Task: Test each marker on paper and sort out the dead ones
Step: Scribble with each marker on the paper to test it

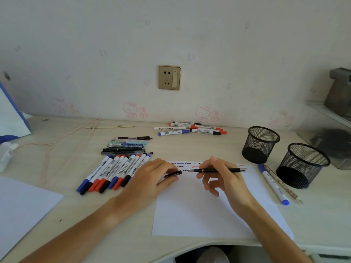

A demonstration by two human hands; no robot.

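Pinching a black pen (218, 170), right hand (222, 177) nears two mesh cups (260, 145); left hand (157, 175) pinches cap (173, 174).

Desk (199, 145) pale beige with faint wood grain. Paper (199, 211) white, with black, blue and red squiggles along its 12 o'clock edge. Pen (218, 170) black, cap (173, 174) black. Marker row (114, 171) at 9 o'clock: white barrels, blue, red and black caps. Marker pile (191, 128) at 12 o'clock: white with red, blue, black ends. Two mesh cups (260, 144) black. Lone marker (273, 184) at 3 o'clock white and blue. Wall (171, 35) off-white with pink cartoon cat prints; socket (169, 77) gold.
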